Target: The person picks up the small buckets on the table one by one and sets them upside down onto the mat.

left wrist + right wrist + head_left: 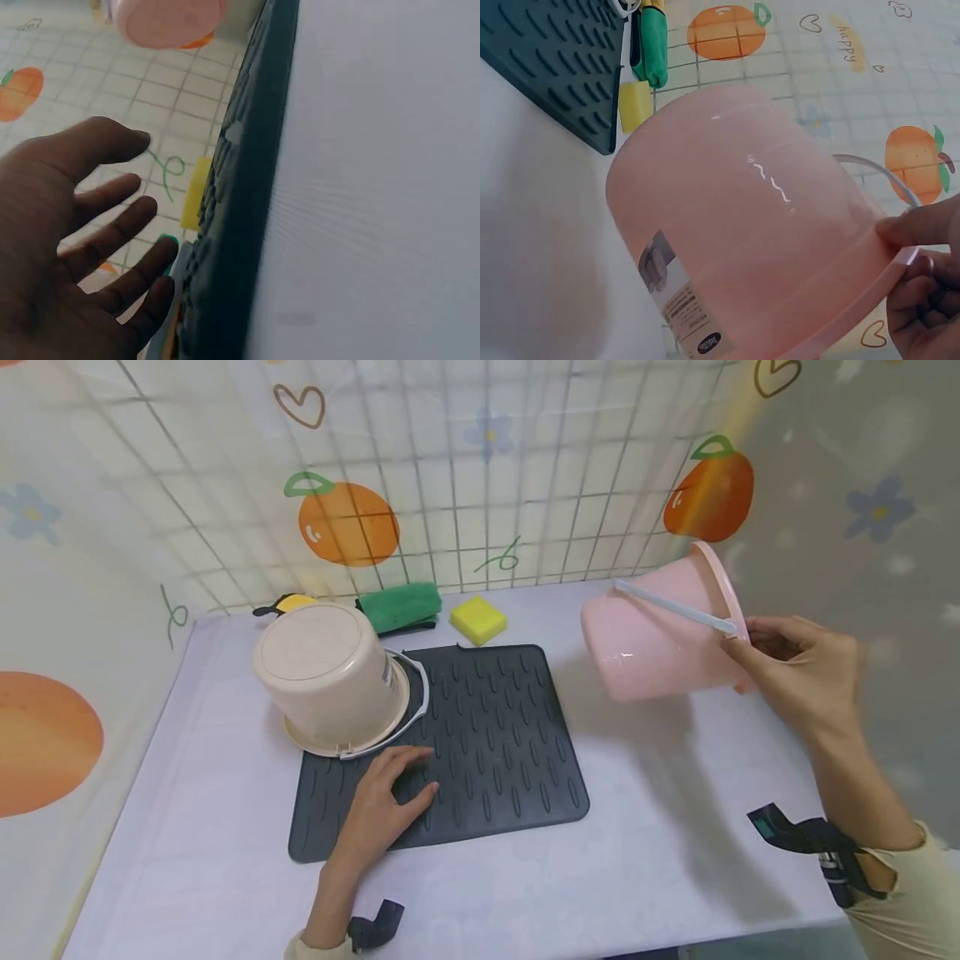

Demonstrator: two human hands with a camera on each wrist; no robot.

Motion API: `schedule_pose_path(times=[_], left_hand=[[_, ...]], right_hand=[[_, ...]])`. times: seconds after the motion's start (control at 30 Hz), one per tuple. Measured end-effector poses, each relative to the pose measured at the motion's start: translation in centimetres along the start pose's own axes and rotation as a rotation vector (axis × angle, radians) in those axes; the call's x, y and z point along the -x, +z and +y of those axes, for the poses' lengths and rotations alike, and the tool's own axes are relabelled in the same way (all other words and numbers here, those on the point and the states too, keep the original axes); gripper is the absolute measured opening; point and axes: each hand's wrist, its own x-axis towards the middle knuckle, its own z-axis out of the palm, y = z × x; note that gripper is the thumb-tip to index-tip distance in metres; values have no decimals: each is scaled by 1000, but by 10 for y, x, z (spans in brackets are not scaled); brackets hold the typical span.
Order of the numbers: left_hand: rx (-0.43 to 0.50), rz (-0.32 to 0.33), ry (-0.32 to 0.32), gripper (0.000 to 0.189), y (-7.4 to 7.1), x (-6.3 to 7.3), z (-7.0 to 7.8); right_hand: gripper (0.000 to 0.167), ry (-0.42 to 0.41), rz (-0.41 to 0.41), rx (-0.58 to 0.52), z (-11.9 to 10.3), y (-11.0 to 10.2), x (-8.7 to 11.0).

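My right hand [813,672] pinches the rim of a pink bucket [652,635], holding it tilted on its side above the right part of the table. In the right wrist view, thumb and fingers grip the rim of the pink bucket [727,202], which carries a printed label [682,300]. A cream bucket [322,677] stands upside down at the left, partly over a dark ridged mat [495,743], its grey handle [420,693] lying to the right. Just in front of that bucket, my left hand [382,802] hovers low over the mat with fingers spread and nothing held.
Along the back lie a yellow sponge [478,620], a green rolled cloth or glove [401,608] and a yellow-and-black item [292,603] partly hidden by the cream bucket. A patterned curtain [420,427] over a wire grid closes off the rear. The white table [525,893] surrounds the mat.
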Motion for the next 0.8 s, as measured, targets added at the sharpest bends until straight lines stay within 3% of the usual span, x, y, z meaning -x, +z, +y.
schedule_pose_path(times=[0.4,0.8], left_hand=[[109,0,72,53,-5,-40,19],[155,12,117,62,-6,-80,37]], right_hand=[[36,118,-16,-132,-3,11,6],[34,126,7,-167,-8,25,8]])
